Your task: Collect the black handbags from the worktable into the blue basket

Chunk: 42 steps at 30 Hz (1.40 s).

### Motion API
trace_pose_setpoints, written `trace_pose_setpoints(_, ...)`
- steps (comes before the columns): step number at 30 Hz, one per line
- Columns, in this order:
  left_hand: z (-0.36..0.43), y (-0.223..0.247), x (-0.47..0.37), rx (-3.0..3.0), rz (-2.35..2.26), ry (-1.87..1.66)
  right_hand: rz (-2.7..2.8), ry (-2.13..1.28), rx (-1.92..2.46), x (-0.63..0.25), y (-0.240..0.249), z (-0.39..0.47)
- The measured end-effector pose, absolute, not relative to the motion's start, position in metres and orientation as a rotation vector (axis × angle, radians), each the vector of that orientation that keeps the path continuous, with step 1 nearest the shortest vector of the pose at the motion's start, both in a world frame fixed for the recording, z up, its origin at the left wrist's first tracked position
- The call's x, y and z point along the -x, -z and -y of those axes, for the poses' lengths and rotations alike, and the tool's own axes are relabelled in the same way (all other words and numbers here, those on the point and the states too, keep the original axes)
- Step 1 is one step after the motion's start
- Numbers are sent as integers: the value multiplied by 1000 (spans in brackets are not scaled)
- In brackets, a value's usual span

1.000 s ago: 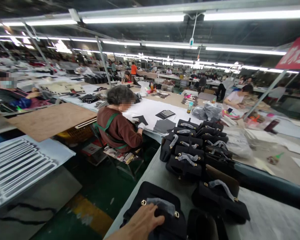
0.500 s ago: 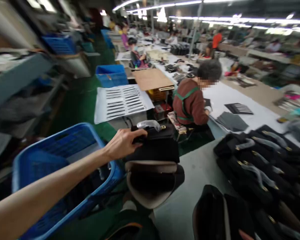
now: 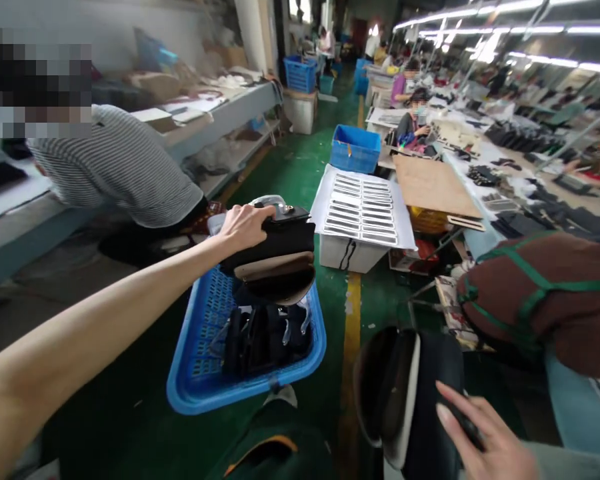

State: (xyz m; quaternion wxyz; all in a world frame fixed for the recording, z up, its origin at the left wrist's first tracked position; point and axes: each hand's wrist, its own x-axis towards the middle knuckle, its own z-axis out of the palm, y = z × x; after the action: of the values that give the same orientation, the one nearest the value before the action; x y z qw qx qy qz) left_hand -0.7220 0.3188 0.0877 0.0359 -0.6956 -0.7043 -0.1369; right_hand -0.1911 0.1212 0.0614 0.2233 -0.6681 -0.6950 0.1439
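bag [image 3: 275, 248] above basket [image 3: 195, 373]

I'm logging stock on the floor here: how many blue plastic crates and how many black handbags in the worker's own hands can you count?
Blue crates: 4, namely the near basket, one by the white table, two far ones.
Handbags in hand: 2, one in the left hand, one under the right hand.
Total: 6.

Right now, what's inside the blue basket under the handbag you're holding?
The blue basket holds several black handbags standing on edge. The handbag in the left hand hangs over its far end, hiding what lies there.
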Motion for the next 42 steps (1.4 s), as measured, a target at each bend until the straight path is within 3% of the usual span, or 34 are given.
trace_pose_setpoints(5, -385, -3, 871, 1921, 2499, 479, 1929, -635, 1576, 422, -31, -274)
trace_pose_setpoints(11, -428, 108, 961, 1405, 3009, 498, 1922, -707, 1493, 634, 38, -415)
trace_pose_setpoints(19, -440, 287, 1001, 829, 3459, 646, 2068, -718, 1470, 758, 144, -514)
trace_pose_setpoints(25, -396, 384, 1048, 584, 3555, 696, 2164, -736, 1522, 791, 227, -547)
trace_pose_setpoints(33, -397, 429, 1077, 973, 3378, 672, 2352, -561, 1787, 816, 334, -551)
trace_pose_setpoints(42, -386, 434, 1003, 1872, 2937, 381, 2407, -623, 1751, 813, 373, -558)
